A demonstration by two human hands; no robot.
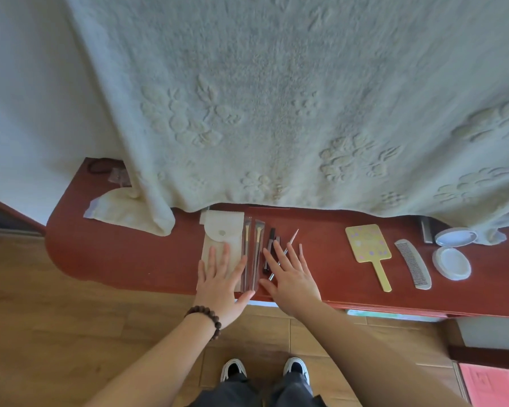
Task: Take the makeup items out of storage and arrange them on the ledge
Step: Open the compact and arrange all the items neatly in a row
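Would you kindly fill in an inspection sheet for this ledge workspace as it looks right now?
Surface: red-brown ledge, partly draped by a pale embossed cloth.
Job's things: cream pouch, two sleeved brushes, dark pencils and slim sticks side by side; yellow hand mirror, grey comb and open round compact further right.
Clutter: dark hair tie and small clear bag at the far left.
Grippers: left hand flat on the pouch; right hand flat over the pencils.
Cables: nothing seen.
Surroundings: wooden floor, white wall, person's shoes below.
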